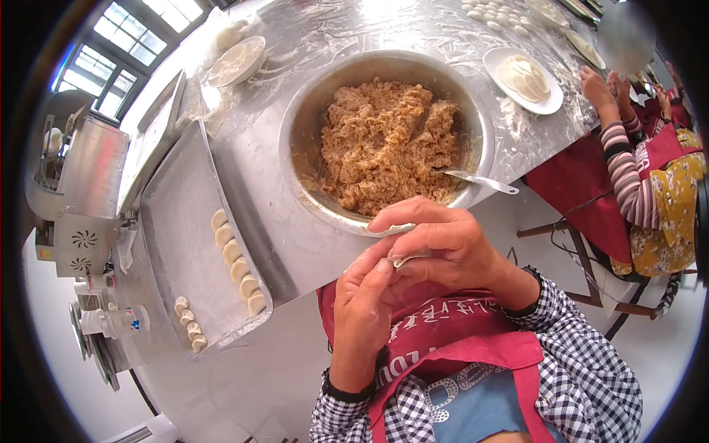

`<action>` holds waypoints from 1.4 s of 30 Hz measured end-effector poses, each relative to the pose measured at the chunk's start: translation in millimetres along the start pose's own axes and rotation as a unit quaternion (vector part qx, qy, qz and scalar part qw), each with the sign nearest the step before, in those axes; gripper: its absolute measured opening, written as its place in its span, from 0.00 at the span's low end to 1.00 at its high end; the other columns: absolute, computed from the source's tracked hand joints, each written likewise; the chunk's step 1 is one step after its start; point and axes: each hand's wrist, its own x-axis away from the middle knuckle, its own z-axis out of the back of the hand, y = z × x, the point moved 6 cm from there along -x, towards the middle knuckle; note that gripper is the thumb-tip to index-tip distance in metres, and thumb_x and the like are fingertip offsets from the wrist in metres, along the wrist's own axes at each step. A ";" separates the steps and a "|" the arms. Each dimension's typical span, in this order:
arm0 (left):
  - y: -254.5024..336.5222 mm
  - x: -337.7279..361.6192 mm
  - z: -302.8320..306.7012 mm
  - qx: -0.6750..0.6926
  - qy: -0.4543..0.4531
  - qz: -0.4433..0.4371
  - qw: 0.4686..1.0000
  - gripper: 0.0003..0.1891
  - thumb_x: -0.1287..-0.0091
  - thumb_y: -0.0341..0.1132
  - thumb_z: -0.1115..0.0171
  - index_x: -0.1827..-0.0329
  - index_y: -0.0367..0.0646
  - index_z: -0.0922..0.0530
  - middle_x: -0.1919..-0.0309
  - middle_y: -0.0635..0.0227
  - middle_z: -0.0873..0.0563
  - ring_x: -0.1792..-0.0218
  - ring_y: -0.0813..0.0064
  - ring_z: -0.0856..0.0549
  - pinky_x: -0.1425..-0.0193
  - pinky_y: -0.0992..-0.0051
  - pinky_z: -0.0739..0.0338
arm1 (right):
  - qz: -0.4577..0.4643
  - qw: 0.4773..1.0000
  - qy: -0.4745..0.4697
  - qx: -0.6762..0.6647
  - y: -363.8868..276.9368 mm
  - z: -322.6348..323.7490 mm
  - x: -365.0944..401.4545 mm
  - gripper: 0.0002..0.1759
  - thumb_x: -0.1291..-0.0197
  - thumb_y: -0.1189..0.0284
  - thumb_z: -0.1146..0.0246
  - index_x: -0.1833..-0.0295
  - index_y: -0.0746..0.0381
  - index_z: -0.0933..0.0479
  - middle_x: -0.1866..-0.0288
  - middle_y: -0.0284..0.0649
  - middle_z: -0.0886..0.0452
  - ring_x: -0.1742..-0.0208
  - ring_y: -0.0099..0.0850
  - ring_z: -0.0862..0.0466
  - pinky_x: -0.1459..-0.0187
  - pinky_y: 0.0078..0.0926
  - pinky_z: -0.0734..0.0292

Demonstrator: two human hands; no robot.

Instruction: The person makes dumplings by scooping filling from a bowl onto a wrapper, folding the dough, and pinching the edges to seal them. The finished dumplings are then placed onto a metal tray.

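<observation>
Up close, just above the red apron, the left hand (362, 303) and the right hand (452, 247) meet, and the fingers (413, 215) of both are closed in a pinch on a small pale dumpling (403, 260). Only its doughy edge peeks out between them, held in the air just off the near edge of the bench (251, 184). Right behind the hands, a large steel bowl (295, 133) sits on the floury steel bench, well filled with brownish minced filling (384, 140). A metal spoon (480, 179) is stuck into the filling, its handle lying over the rim on the right. To the left of the bowl a shallow metal tray (177, 221) carries a row of folded dumplings (236, 262) along its near side and a smaller cluster (189, 323) toward its corner. Beyond the bowl on the right, a white plate (552, 103) holds a stack of round wrappers (524, 76). A co-worker's hands (602, 87), in a striped sleeve, rest just beside it. Farther off on the left, another plate (236, 60) also bears wrappers. At the far end of the bench lie rows of small dough pieces (495, 13), too small to make out clearly.
</observation>
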 end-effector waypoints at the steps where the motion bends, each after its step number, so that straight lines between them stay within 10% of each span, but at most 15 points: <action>1: 0.0 0.2 -0.2 -0.003 0.000 0.000 1.000 0.18 0.31 0.31 0.54 0.42 0.26 0.34 0.50 0.51 0.22 0.49 0.62 0.20 0.45 0.65 0.24 | 0.000 1.000 0.001 0.000 -0.2 -0.1 0.3 0.10 0.58 0.79 0.32 0.66 0.64 0.21 0.51 0.46 0.22 0.50 0.38 0.21 0.51 0.31 0.26; 42: 3.4 6.4 -11.9 -0.044 -0.018 -0.007 0.999 0.22 0.31 0.41 0.58 0.46 0.28 0.32 0.50 0.54 0.23 0.50 0.61 0.20 0.49 0.63 0.23 | 0.002 1.000 0.020 -0.019 -13.5 4.1 3.4 0.08 0.56 0.77 0.31 0.69 0.62 0.22 0.49 0.43 0.23 0.51 0.34 0.21 0.51 0.28 0.25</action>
